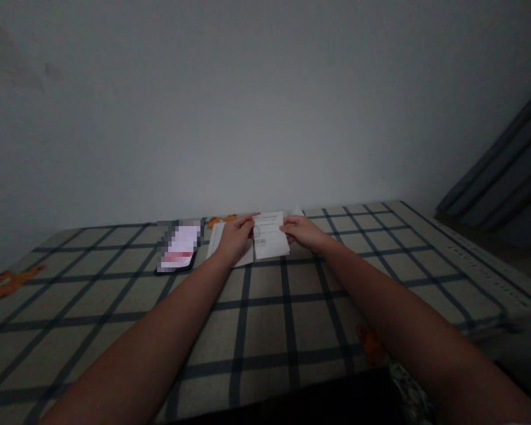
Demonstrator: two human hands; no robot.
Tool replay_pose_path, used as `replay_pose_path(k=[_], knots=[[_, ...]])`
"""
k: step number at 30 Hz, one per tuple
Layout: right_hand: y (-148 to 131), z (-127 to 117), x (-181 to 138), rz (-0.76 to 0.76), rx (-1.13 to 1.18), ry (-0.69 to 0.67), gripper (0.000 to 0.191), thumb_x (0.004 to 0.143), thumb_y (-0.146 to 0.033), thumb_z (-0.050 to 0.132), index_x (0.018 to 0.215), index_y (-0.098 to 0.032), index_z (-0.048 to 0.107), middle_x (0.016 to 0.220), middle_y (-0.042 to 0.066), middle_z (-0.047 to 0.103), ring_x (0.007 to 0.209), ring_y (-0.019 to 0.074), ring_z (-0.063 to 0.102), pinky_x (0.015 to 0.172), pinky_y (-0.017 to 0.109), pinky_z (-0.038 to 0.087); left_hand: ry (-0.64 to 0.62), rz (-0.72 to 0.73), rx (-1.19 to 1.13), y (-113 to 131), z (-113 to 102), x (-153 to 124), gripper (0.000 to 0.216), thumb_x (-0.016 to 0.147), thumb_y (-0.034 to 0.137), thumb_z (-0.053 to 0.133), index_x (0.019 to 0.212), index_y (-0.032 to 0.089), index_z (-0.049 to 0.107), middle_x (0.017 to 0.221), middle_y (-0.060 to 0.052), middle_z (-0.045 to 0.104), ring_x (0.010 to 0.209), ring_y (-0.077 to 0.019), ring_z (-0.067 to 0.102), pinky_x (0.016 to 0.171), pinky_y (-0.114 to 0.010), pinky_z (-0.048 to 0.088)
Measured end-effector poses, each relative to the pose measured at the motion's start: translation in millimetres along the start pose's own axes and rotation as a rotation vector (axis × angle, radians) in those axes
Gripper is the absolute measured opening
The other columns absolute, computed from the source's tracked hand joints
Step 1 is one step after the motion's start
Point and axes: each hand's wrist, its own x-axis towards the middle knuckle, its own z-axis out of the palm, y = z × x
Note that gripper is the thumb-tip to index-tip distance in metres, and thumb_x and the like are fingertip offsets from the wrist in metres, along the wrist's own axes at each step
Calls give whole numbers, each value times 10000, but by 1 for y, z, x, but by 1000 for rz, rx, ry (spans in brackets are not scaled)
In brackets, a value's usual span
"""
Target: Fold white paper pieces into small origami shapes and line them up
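Observation:
Between my two hands is a small white sheet of printed paper [271, 236], tilted up toward me. My left hand [238, 237] grips its left edge, thumb and fingers closed on it. At the right edge my right hand [301, 232] pinches the same sheet, with its fingers partly hidden behind the paper. More white paper [215, 239] lies on the cloth under and beside my left hand. The small print cannot be read. To the left of my hands a phone [181, 248] lies with its screen lit and blurred out.
A checked cloth [265, 324] with orange figures covers the flat surface, which meets a grey wall [265, 106] at the back. A white scrap [297, 210] shows behind my right hand. Dark curtain fabric [504, 153] hangs at the right.

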Motion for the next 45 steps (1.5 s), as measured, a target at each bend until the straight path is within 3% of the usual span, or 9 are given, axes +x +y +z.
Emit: replay_pose_path(k=[5,19,29,37,40,45], knots=[[-1,0,0,1,0,-4,87,761,-136,522,788,-126,604,667,23,625,569,93,563,555,209,473,34,-24,8,1,1,0,313,687,295,642,952,138,700,812,-76,693,650,-155,601,572,-262,470],[-1,0,-1,17,-1,-67,101,773,-132,512,823,-124,599,666,19,623,560,94,567,567,219,475,28,95,127,-3,-5,3,358,726,335,624,1015,134,688,865,-88,695,709,-166,621,651,-288,497],[0,0,-1,8,3,-83,113,765,-146,522,829,-126,612,691,34,631,560,107,567,567,245,473,25,82,95,-3,-5,3,379,718,387,655,993,129,689,860,-93,700,715,-180,631,664,-308,508],[2,-2,2,-41,19,2,101,766,-170,539,820,-124,610,702,37,637,581,104,572,567,235,483,-52,-21,10,-1,-2,0,471,728,353,662,1152,158,599,851,-74,689,708,-163,627,640,-285,494],[3,-2,3,-63,33,27,176,773,-184,548,930,-134,606,737,42,649,583,108,579,565,244,493,-114,-37,15,-2,-2,0,318,718,348,664,943,122,664,817,-70,687,688,-160,620,648,-283,494],[3,-3,4,-167,36,3,439,789,-212,547,1224,-221,488,795,21,641,594,104,579,544,237,499,47,-12,-51,-6,-4,6,277,688,340,678,860,125,648,791,-68,686,684,-176,632,639,-299,504]])
